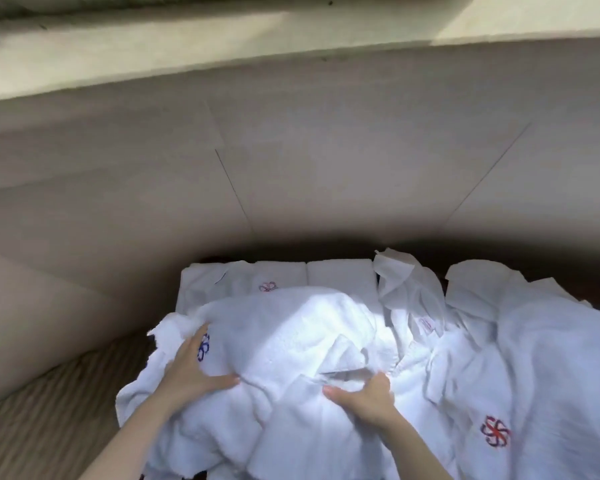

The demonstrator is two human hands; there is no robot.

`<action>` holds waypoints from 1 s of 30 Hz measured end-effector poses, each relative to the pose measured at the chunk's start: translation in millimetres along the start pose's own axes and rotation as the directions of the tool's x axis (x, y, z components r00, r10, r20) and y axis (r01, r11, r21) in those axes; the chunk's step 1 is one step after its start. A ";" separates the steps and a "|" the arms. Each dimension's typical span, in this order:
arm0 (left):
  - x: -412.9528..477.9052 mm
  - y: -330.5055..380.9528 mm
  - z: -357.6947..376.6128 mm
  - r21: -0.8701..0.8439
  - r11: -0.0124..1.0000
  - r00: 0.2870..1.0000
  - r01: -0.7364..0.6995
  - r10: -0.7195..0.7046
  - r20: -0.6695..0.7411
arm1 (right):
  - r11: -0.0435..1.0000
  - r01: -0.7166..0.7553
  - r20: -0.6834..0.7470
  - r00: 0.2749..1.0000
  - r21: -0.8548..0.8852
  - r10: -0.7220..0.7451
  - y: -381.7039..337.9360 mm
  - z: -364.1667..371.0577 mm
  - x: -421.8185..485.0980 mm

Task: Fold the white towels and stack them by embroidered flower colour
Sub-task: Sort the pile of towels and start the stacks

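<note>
Left hand (194, 367) lies flat, fingers spread, at the towel's (291, 327) 8 o'clock; right hand (364, 398) pinches a fold at 5 o'clock. Pulling could drag the neighbouring towels (551, 358) onto the folded stack (281, 275) at 12 o'clock.

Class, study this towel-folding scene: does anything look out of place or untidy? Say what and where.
Yes. Behind, the folded towels lie flat in a row, but a crumpled towel right of them sticks up, one corner in the air. The front towel under the left hand and right hand is bunched, not flat.
</note>
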State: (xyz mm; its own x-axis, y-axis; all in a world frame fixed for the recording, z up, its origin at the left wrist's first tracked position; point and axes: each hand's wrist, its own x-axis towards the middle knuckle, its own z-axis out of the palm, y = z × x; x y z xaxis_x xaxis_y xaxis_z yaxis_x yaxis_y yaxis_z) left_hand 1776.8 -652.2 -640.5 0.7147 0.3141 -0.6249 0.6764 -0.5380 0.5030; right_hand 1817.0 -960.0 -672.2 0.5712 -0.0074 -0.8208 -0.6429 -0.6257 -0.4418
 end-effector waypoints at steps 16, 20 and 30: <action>-113.7 98.4 77.8 -0.620 0.753 0.924 0.222 0.041 0.380 | 0.925 0.130 -0.173 0.982 0.357 -0.071 19.9 -106.0 -109.1; -158.2 169.2 133.3 -0.720 0.653 0.903 0.236 0.127 0.411 | 0.980 0.166 -0.319 0.940 0.112 -0.123 14.2 -213.4 -166.9; -214.3 337.9 248.9 -0.629 0.772 0.720 0.094 0.384 0.579 | 0.976 0.068 -0.671 0.716 -0.205 -0.191 83.0 -404.5 -228.9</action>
State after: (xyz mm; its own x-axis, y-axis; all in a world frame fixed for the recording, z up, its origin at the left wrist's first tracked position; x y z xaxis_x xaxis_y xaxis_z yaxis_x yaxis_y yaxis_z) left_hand 1807.9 -1096.1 -485.2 0.6706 -0.4331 -0.6023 0.7014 0.1058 0.7048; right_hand 1839.3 -1325.8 -374.5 0.8744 -0.4093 -0.2604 -0.4841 -0.7716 -0.4127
